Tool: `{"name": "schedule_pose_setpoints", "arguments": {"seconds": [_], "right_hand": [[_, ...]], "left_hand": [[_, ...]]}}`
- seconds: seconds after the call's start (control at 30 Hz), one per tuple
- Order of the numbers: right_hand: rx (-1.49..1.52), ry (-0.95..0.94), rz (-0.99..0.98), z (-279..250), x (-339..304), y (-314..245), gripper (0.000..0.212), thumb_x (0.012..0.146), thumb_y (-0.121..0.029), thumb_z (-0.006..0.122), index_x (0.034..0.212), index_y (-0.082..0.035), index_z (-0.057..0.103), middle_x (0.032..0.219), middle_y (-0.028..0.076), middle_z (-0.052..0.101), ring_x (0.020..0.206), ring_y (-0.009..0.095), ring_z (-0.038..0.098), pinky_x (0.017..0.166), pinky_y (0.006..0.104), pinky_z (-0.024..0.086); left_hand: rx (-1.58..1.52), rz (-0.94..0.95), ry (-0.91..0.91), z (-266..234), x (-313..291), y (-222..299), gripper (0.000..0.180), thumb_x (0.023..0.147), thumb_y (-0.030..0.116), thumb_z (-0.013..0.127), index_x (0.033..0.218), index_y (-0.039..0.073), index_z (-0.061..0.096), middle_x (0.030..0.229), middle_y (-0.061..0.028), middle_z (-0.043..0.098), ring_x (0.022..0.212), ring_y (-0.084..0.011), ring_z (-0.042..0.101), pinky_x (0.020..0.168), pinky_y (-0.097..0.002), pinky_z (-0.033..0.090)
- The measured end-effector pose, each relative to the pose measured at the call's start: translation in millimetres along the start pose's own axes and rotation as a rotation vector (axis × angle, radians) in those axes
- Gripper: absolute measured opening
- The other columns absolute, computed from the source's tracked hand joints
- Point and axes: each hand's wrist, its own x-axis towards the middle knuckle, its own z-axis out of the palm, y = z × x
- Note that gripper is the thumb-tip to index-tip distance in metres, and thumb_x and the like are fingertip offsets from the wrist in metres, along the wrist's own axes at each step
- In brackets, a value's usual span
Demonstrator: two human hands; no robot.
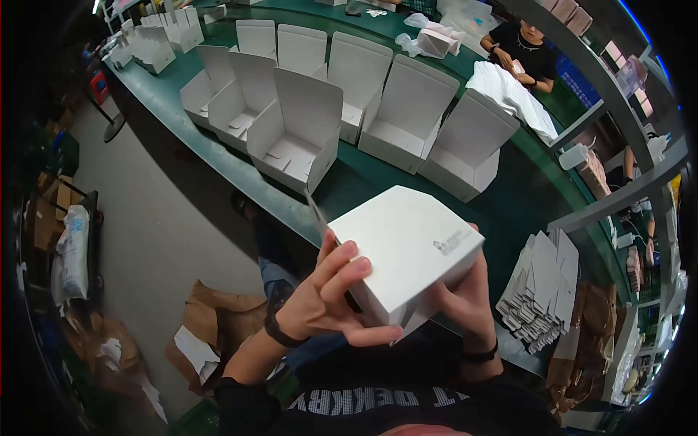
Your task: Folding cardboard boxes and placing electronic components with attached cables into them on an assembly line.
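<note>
Between my two hands I hold a white cardboard box (403,243), tilted, above the near edge of the green table. One side of it carries a small grey print. My left hand (331,294) grips its left side, fingers spread along the edge. Around the right side closes my right hand (465,294), its fingertips partly hidden by the box. A thin flap sticks out at the box's left. Beyond it stand several open white boxes with raised lids, the nearest one (294,138) just ahead of my hands.
A stack of flat, unfolded white cartons (538,291) lies at the right. Across the green table (520,174), a co-worker (523,54) holds something small beside a pile of white sheets (509,98). A grey metal frame (618,196) rises at right. Brown paper (211,320) lies on the floor.
</note>
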Motion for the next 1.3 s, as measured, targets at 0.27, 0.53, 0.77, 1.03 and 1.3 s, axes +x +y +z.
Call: {"name": "schedule_pose_setpoints", "arguments": {"seconds": [0.27,0.53,0.77,1.03,1.3], "right_hand": [[-0.4,-0.02,-0.127,29.8,24.5,-14.4,0.084,0.085,-0.011,0.086,0.152,-0.001,0.037,0.145,0.014,0.054,0.133,0.024,0.056,0.109,0.0378,0.048],[0.087,-0.247,0.146,31.0,30.2,-30.2,0.059,0.087,-0.009,0.082,0.138,0.001,0.054,0.119,0.015,0.069,0.11,0.028,0.071,0.097,0.0377,0.055],[-1.205,-0.399,-0.232,76.6,93.2,55.3,0.035,0.08,0.004,0.065,0.114,0.001,0.055,0.1,0.022,0.067,0.094,0.043,0.069,0.082,0.05,0.058],[-1.199,-0.325,-0.336,117.4,149.5,86.3,0.04,0.082,0.002,0.066,0.121,0.002,0.055,0.119,0.022,0.062,0.094,0.042,0.07,0.082,0.0498,0.059],[-0.933,0.02,-0.037,-76.7,21.9,-43.2,0.057,0.086,-0.004,0.075,0.142,-0.004,0.061,0.136,0.021,0.066,0.125,0.035,0.065,0.105,0.0401,0.053]], "left_hand": [[-0.41,-0.545,0.075,-4.4,-18.9,-32.9,0.094,0.075,0.026,0.093,0.15,0.047,0.04,0.161,-0.0214,0.022,0.151,-0.0465,0.033,0.124,-0.0592,0.034],[0.113,-0.253,-0.016,-0.9,-23.5,-49.0,0.084,0.076,0.0,0.08,0.151,0.01,0.044,0.15,-0.0243,0.046,0.143,-0.0429,0.046,0.117,-0.0478,0.044],[0.354,-0.508,0.315,-64.5,21.2,-117.4,0.063,0.086,0.003,0.068,0.146,0.0,0.049,0.144,-0.0228,0.054,0.134,-0.0434,0.048,0.111,-0.0523,0.042],[0.448,-0.672,0.229,-50.1,-37.8,-269.8,0.07,0.103,0.028,0.066,0.159,0.0,0.034,0.165,-0.0315,0.024,0.153,-0.0436,0.027,0.124,-0.0506,0.027],[0.019,-0.731,0.494,-13.0,-48.8,-121.9,0.054,0.103,0.015,0.057,0.153,0.001,0.042,0.159,-0.0219,0.036,0.144,-0.0344,0.042,0.117,-0.046,0.04]]}}
